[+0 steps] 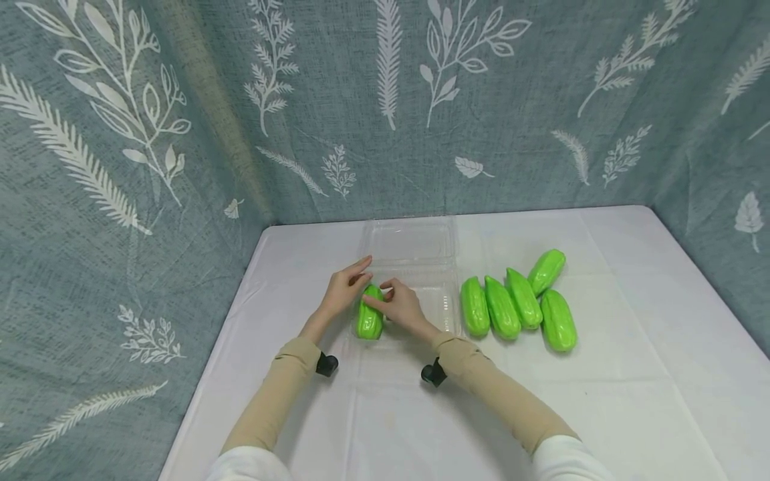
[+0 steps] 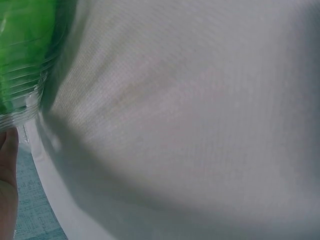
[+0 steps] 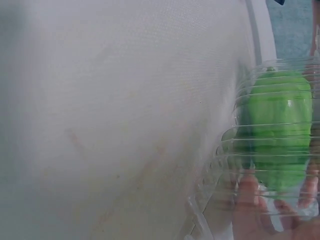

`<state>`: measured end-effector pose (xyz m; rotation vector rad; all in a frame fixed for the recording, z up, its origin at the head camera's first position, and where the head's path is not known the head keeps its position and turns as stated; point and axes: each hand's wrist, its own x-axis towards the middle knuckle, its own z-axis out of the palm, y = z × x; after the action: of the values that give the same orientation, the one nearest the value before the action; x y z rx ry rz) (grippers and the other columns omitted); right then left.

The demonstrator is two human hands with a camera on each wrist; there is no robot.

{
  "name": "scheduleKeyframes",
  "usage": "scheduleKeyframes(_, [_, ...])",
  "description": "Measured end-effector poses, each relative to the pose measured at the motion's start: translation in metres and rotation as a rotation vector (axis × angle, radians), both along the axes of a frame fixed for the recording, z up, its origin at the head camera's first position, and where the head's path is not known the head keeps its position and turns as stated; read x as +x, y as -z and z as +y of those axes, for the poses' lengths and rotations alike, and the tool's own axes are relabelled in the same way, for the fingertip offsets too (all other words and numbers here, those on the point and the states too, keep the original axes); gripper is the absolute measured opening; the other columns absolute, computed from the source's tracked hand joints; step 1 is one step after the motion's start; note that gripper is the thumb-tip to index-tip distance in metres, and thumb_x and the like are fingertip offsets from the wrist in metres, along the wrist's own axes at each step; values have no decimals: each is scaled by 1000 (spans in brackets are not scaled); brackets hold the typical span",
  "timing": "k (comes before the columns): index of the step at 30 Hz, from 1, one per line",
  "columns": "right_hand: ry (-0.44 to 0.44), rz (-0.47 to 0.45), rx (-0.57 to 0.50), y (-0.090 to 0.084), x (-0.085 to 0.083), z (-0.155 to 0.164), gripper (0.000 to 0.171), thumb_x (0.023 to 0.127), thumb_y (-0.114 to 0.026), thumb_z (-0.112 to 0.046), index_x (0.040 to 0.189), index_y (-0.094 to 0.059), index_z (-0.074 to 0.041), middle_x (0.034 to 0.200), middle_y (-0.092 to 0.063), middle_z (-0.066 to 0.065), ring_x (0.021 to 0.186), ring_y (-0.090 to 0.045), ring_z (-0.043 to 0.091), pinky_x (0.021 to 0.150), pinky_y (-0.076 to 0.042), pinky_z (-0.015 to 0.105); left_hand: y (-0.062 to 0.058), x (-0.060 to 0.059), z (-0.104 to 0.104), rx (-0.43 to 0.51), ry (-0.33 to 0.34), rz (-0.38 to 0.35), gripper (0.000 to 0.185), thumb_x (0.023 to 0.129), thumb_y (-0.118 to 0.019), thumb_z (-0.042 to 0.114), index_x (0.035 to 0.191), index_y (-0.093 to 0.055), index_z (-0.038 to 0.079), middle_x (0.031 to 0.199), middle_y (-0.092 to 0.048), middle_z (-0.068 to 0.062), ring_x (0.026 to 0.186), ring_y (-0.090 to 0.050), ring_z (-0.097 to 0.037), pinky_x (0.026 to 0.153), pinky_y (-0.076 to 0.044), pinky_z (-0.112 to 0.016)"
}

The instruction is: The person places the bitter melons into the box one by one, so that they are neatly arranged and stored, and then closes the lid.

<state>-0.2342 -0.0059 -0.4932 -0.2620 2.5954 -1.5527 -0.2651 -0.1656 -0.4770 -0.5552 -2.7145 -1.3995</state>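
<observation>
A clear plastic clamshell box (image 1: 446, 310) lies with its lid (image 1: 410, 239) folded back toward the curtain. In its left part sits one glossy green, ridged gourd-like vegetable (image 1: 369, 323), lying lengthwise; both wrist views show it through the ribbed plastic wall. My right hand (image 1: 404, 306) reaches over the box and pinches the upper part of this vegetable, thumb across its top. At the box's left side, my left hand (image 1: 344, 288) has its fingers extended beside the vegetable's far end. In the left wrist view, a finger (image 2: 7, 155) is right at the box's edge.
Several matching green vegetables (image 1: 504, 307) lie in a loose cluster to the right of the box on the white-covered table (image 1: 613, 401). A blue-grey curtain (image 1: 361, 120) with white leaf patterns hangs behind the table and along its sides.
</observation>
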Motion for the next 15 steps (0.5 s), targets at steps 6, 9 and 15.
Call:
scheduleKeyframes(6, [-44,-61,-21,-1,3,7,58,86,-68,-40,124,-54,1,108,-66,19,70,-64,15,56,-51,21,-1,0,0,-17,-9,3,42,97,-54,11,137,-48,0,145,-44,-15,125,-52,-33,98,-49,-45])
scheduleKeyframes(9, [-65,-77,-18,-2,4,11,60,86,-67,-41,129,-52,-1,114,-65,19,80,-67,19,61,-54,23,-1,0,0,-25,-3,22,42,96,-54,11,137,-48,0,144,-45,-15,123,-54,-34,96,-50,-47])
scheduleKeyframes(15, [-111,-87,-8,-6,8,20,63,87,-66,-41,134,-50,-1,122,-63,19,108,-63,30,79,-58,33,1,0,0,-40,-1,43,43,96,-54,10,137,-47,-2,144,-45,-16,122,-55,-34,95,-51,-45])
